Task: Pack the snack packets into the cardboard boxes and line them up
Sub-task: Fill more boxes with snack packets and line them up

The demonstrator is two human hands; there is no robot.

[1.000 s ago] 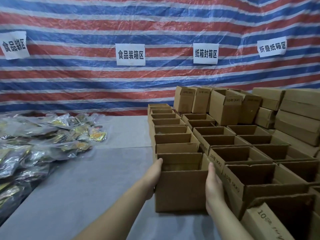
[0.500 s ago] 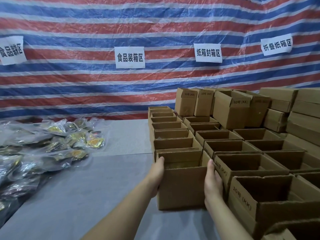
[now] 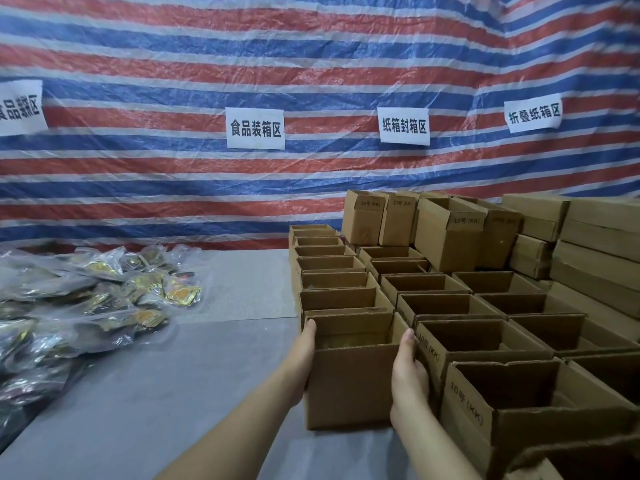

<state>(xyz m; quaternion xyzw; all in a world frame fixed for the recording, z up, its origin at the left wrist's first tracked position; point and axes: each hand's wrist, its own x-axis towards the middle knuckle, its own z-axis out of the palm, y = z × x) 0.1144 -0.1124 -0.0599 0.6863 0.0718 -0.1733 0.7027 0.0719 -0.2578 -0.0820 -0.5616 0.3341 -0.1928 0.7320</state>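
So this looks like the lining-up step, not the packing one. Both hands are flat against the sides of one open box (image 3: 351,382) at the near end of the left column (image 3: 329,271): left hand (image 3: 300,362) pressed on its left wall, right hand (image 3: 408,372) on its right wall, fingers mostly straight, thumbs up near the rim. More of a squeeze between the palms than a real grab.

The box sits on the grey table (image 3: 145,393), its far wall right up against the next box in that column. There's something yellowish in the bottom, probably a packet, but it's too dim to be sure.

The snack pile (image 3: 79,299) is off to the left, well apart from the boxes. More open boxes (image 3: 485,327) sit in rows on the right; the nearest of them is just beside the right hand, so it's tight on that side.

My guess for what's next: nudge this one snug and square with the column, then let go and reach left for more packets. Main thing to watch is not knocking the neighbour box while pulling the right hand out.
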